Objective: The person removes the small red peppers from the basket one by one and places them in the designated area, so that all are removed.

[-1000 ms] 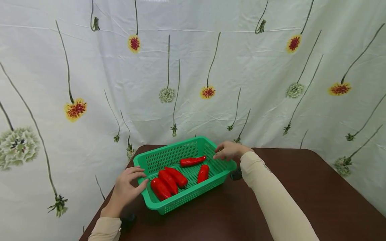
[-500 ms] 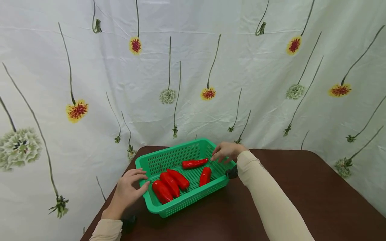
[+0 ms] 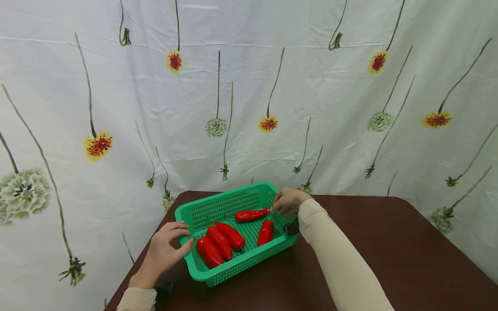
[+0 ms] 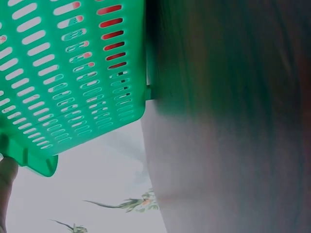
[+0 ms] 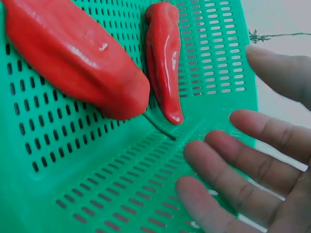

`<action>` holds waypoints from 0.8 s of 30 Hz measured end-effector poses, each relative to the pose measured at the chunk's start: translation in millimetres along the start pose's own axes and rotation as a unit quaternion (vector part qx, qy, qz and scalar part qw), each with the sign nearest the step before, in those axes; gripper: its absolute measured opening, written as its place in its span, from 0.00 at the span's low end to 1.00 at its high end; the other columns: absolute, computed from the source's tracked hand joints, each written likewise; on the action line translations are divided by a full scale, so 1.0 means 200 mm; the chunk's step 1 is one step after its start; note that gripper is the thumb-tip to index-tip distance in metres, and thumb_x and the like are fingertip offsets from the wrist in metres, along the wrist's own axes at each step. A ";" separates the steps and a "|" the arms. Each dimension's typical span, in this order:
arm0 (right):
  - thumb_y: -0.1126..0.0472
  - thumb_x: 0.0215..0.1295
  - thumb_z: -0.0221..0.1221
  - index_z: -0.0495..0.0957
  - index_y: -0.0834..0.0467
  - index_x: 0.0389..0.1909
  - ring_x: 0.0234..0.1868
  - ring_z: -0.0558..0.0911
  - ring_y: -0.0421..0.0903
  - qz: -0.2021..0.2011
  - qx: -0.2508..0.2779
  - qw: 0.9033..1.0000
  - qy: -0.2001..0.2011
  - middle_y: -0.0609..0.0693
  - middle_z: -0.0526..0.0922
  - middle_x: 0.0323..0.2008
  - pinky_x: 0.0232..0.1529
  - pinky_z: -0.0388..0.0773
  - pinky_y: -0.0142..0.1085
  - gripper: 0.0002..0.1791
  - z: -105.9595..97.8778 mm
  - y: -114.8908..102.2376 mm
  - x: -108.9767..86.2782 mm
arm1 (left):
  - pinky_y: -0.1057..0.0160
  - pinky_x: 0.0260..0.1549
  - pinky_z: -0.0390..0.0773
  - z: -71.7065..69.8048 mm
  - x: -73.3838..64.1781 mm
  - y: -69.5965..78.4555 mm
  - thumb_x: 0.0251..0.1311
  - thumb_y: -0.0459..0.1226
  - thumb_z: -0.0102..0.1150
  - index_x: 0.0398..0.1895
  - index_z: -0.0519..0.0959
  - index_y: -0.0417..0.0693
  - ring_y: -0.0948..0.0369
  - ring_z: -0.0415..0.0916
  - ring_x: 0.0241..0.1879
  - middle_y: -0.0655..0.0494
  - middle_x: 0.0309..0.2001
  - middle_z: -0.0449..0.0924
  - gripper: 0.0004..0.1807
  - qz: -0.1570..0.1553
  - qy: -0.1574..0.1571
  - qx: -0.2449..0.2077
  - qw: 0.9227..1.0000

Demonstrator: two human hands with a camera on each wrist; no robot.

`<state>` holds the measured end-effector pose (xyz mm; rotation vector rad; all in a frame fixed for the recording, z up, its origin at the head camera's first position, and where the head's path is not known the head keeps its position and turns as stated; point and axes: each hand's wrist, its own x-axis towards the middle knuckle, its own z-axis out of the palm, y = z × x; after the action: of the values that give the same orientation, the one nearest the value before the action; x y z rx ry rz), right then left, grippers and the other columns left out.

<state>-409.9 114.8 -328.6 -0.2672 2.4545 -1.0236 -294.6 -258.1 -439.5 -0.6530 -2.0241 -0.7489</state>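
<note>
Red peppers lie in a green slotted basket (image 3: 249,258). Three are side by side at its left, one of them the middle pepper (image 3: 219,242). Another pepper (image 3: 252,215) lies crosswise near the back, and a short one (image 3: 266,232) sits toward the front right. My left hand (image 3: 165,250) is at the basket's left rim, fingers loosely bent; a fingertip (image 4: 7,170) meets the rim in the left wrist view. My right hand (image 3: 289,201) hovers over the right end, fingers apart and holding nothing, close to the stemmed pepper (image 5: 82,63) and narrower pepper (image 5: 167,63).
The basket stands on a dark brown table (image 3: 373,246), whose surface stretches to the right. Behind it hangs a white flower-print cloth (image 3: 327,90). A black wrist device (image 3: 292,227) sits under the right wrist, overlapping the basket's right rim.
My right hand has moved left and slightly down, further over the basket toward the two right-hand peppers. The left hand stays at the left rim. The peppers lie as before.
</note>
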 end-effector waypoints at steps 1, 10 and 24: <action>0.59 0.66 0.63 0.73 0.66 0.64 0.60 0.80 0.61 0.002 -0.003 1.000 0.002 0.61 0.80 0.57 0.55 0.82 0.51 0.28 0.00 0.00 0.00 | 0.88 0.55 0.61 0.00 0.00 0.00 0.36 0.26 0.75 0.28 0.86 0.48 0.49 0.80 0.46 0.48 0.40 0.86 0.14 0.000 -0.002 0.000 1.000; 0.57 0.66 0.64 0.78 0.62 0.58 0.54 0.83 0.58 0.026 -0.027 0.999 -0.006 0.63 0.80 0.55 0.50 0.84 0.48 0.22 0.04 0.03 0.02 | 0.87 0.54 0.63 0.00 0.01 0.03 0.36 0.27 0.76 0.27 0.86 0.48 0.50 0.82 0.45 0.54 0.38 0.86 0.12 0.004 -0.007 0.003 1.000; 0.58 0.64 0.66 0.78 0.65 0.56 0.49 0.86 0.57 0.044 -0.014 0.999 0.005 0.63 0.82 0.51 0.48 0.85 0.45 0.22 0.12 0.06 0.04 | 0.85 0.53 0.67 0.01 0.02 0.04 0.36 0.28 0.76 0.27 0.86 0.51 0.50 0.83 0.44 0.55 0.38 0.87 0.13 0.015 -0.014 0.001 1.000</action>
<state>-406.1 105.5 -353.8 -0.1612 2.4677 -0.9561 -291.5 -250.7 -435.4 -0.6942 -2.0358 -0.7236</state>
